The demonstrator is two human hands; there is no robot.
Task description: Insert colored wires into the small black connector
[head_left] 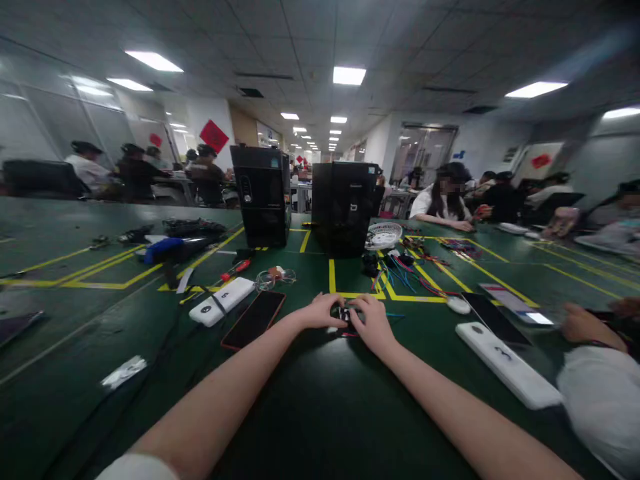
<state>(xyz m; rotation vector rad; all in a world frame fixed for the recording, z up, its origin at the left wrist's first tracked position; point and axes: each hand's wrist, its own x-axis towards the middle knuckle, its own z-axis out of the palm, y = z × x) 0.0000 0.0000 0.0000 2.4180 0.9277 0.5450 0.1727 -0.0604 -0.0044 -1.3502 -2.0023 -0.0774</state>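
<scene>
Pinching a small dark part (344, 313) between both hands, mid-table. Left hand (320, 312) is curled against its 9 o'clock side, right hand (370, 320) closed over its 3 o'clock side; grip narrow, part mostly hidden. Resting on the green table (320, 413) or just above it: cannot tell. Dark phone (253, 319) at 9 o'clock, coloured wires (405, 277) at 1, black tower case (345, 207) at 12. Another person's hand (583, 325) at 3, well apart. Judgement: fine two-handed fitting work in hand; further handling calls for steady fingertips and light force.
</scene>
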